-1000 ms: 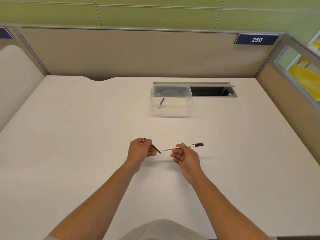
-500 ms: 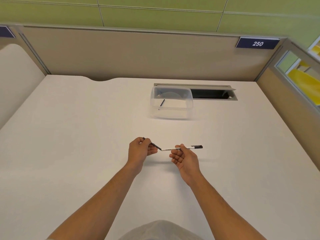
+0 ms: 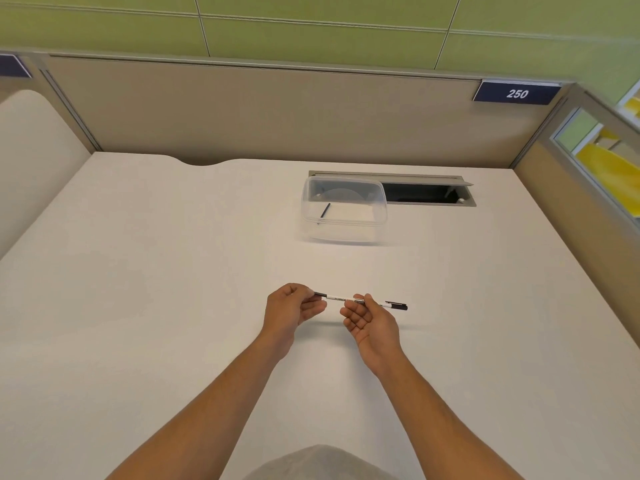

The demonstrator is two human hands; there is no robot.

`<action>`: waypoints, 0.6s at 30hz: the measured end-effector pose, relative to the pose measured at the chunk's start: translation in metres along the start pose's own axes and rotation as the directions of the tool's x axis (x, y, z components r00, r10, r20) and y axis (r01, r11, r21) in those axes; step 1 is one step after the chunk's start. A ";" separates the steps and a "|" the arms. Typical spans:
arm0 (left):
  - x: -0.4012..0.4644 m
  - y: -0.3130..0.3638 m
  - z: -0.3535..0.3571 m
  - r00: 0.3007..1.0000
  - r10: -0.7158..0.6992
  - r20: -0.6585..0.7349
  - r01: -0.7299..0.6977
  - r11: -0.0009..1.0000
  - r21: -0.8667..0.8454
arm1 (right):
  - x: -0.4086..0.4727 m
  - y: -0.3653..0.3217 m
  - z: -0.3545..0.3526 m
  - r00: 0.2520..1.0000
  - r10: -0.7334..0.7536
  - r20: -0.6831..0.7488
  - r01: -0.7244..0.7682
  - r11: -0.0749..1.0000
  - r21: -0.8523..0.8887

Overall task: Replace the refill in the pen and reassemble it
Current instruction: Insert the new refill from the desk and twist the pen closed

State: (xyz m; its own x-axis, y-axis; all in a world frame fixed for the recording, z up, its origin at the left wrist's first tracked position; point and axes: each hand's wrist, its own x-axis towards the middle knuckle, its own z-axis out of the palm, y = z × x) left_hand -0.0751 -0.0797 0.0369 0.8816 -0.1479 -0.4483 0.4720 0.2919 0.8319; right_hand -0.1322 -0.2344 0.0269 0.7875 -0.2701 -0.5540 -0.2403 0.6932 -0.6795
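Pen (image 3: 360,301) pinched between both hands, desk (image 3: 138,306) open around

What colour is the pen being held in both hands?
The pen has a white barrel with black ends and a black clip; it shows in the head view.

Two hands are in view, a left hand (image 3: 289,308) and a right hand (image 3: 370,322). There is one pen (image 3: 367,301), one clear plastic container (image 3: 344,211) with one thin dark stick (image 3: 325,211) inside it, one worktop (image 3: 138,271), one open slot (image 3: 427,192) in that worktop, and one number plate (image 3: 516,93) reading 250.
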 end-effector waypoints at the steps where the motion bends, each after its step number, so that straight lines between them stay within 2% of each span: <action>1: -0.001 -0.002 0.001 1.000 0.000 0.015 -0.001 0.999 0.046 | 0.000 0.000 0.001 1.000 -0.001 0.004 0.001 1.000 -0.003; 7: -0.004 -0.008 0.008 0.988 -0.027 0.152 -0.001 0.983 0.184 | 0.002 0.003 0.007 0.999 -0.010 0.035 0.011 0.999 -0.032; 12: -0.006 -0.010 0.006 0.971 -0.005 0.241 -0.085 0.929 0.360 | 0.003 0.004 0.008 0.998 -0.026 0.050 0.028 0.998 -0.048; 15: -0.003 -0.013 0.004 0.969 0.034 0.246 -0.162 0.838 0.521 | 0.004 0.006 0.007 0.999 -0.028 0.042 0.030 0.998 -0.060; 18: 0.001 -0.017 0.000 0.961 0.057 0.271 -0.237 0.676 0.697 | 0.005 0.008 0.006 1.000 -0.017 0.026 0.019 0.998 -0.066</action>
State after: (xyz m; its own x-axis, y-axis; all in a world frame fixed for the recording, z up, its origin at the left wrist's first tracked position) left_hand -0.0825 -0.0843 0.0227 0.8759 -0.3821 -0.2948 0.1159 -0.4265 0.8970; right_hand -0.1266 -0.2267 0.0214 0.8058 -0.2650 -0.5296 -0.2621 0.6424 -0.7202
